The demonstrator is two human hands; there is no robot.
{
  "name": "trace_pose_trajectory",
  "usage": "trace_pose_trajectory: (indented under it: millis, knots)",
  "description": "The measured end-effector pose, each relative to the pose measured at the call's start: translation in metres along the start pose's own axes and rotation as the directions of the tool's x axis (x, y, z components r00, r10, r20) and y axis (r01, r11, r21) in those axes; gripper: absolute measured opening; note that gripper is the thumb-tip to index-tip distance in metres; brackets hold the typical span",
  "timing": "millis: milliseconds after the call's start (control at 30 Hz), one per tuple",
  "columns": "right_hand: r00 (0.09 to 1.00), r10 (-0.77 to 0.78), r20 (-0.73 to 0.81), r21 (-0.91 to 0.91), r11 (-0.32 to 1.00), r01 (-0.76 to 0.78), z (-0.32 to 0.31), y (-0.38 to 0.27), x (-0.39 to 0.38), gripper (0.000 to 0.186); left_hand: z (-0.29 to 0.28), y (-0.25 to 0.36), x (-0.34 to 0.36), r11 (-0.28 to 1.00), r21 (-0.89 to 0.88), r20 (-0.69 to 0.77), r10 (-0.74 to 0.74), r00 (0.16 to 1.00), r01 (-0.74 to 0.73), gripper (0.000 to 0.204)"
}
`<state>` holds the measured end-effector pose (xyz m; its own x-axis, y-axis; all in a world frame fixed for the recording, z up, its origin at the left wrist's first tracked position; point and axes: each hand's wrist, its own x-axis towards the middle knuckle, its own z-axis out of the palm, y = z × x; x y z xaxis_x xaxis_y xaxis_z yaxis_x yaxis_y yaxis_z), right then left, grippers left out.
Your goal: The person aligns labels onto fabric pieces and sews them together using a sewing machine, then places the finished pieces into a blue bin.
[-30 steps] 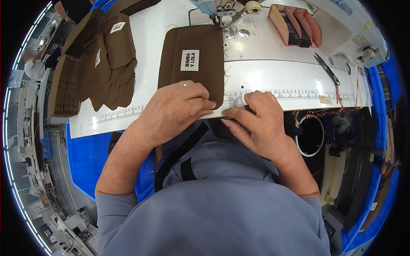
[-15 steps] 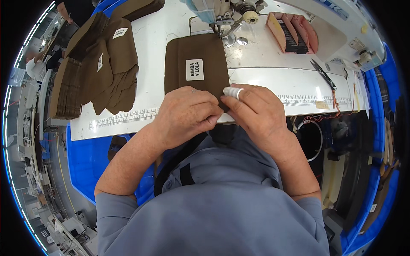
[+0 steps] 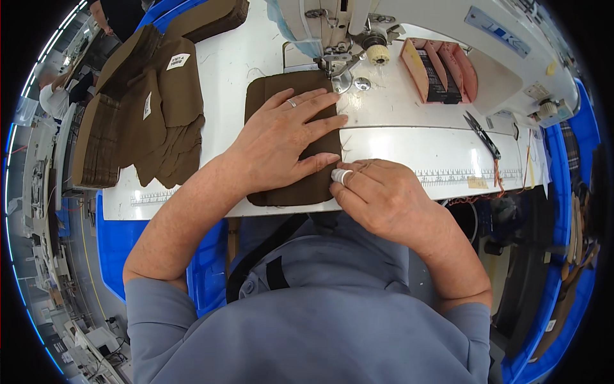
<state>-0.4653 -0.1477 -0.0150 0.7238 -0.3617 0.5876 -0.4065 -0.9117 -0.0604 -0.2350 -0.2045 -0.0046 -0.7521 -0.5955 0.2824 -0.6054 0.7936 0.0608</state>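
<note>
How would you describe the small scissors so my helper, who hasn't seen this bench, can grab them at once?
Start at the white sewing machine at the table's far edge, then move toward the person's right, past the pink tray. The small scissors lie flat on the white table just above the printed ruler strip. They are the only dark, thin metal tool there, beyond the right hand.

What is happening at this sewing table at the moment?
A person sits at a white sewing machine. The left hand lies flat on a brown rectangular fabric piece whose far edge is at the needle. The right hand, a thimble on one finger, pinches the near right edge. A pile of brown fabric pieces lies to the left; black scissors to the right.
</note>
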Motion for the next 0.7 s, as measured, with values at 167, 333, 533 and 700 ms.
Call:
trace_pose_trajectory:
  millis: [167,333,533,700]
  knots:
    - [1.0,-0.001,0.015,0.033,0.999,0.001,0.0,0.004,0.006,0.014,0.004,-0.017,-0.001,0.988,-0.153,0.017,-0.03,0.999,0.032,0.056]
    - [0.999,-0.002,0.048,0.007,1.0,0.002,-0.002,0.017,0.014,0.013,0.009,-0.023,0.001,0.987,-0.159,-0.041,-0.025,0.999,0.018,0.055]
    - [0.996,0.011,0.092,0.03,0.999,-0.014,-0.001,0.039,0.025,0.012,0.007,-0.031,0.007,0.987,-0.16,-0.029,-0.007,1.0,0.003,0.049]
    - [0.994,0.017,0.108,-0.005,1.0,-0.017,0.002,0.057,0.032,0.011,0.007,-0.035,0.009,0.979,-0.203,-0.021,-0.021,1.0,0.016,0.046]
